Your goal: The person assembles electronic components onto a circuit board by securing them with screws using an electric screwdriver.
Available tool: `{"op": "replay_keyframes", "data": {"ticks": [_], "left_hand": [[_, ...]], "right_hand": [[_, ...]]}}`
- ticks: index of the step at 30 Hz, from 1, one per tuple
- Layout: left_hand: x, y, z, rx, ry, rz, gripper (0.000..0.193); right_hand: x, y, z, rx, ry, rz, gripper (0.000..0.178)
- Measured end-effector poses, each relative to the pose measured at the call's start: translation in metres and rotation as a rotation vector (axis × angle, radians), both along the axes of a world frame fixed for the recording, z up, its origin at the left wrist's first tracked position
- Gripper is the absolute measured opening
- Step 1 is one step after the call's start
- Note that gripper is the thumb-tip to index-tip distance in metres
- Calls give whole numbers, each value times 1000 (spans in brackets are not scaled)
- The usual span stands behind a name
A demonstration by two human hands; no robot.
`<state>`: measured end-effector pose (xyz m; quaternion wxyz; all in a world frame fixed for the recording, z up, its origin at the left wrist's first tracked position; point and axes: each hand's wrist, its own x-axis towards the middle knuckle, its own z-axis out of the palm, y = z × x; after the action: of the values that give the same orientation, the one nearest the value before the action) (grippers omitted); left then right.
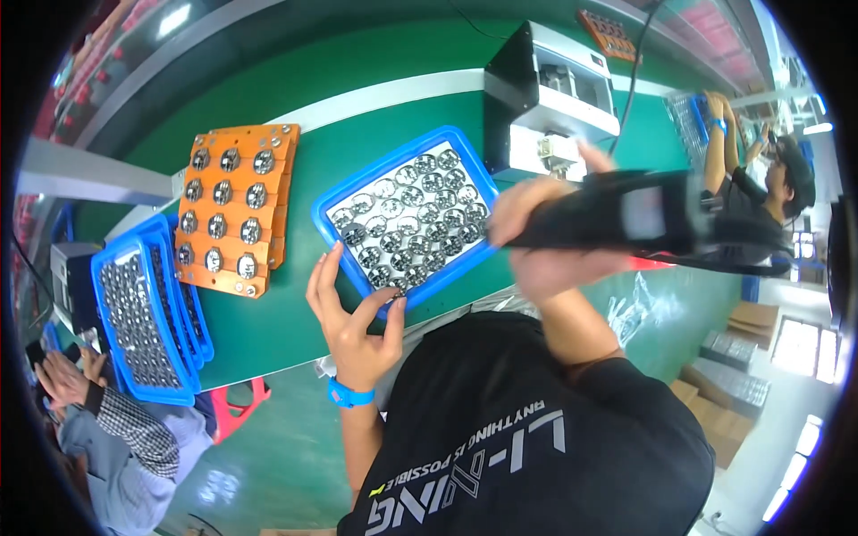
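Note:
A blue tray [453,132] with a white lining holds many round metal watch cases [429,213] in front of me. My left hand [357,335], with a blue wristband [349,393], is at its near left corner. Thumb and index finger close on a small metal watch case [399,293] at the rim, partly hidden; the other fingers stretch along the tray's left side. My right hand [547,234] is raised over the tray's right edge, wrapped round a black blurred handheld device [617,214] with a grey patch and a cable. Its exact kind I cannot make out.
An orange rack [234,143] bearing rows of watch cases stands left. Beyond it are stacked blue trays [183,380] of similar parts. A white and black machine [572,103] stands behind the tray at right. Other people work at far left and far right.

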<state>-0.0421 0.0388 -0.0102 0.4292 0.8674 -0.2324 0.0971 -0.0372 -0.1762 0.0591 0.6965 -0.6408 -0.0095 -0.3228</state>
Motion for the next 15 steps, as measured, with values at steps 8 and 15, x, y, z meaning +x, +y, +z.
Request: {"op": "replay_keyframes", "data": {"ticks": [8, 15], "left_hand": [[-1, 1, -1, -83, 35, -42, 18], [-2, 2, -1, -87, 31, -47, 20]], "right_hand": [[18, -101, 11, -42, -185, -440, 92], [24, -103, 7, -75, -146, -413, 86]]}}
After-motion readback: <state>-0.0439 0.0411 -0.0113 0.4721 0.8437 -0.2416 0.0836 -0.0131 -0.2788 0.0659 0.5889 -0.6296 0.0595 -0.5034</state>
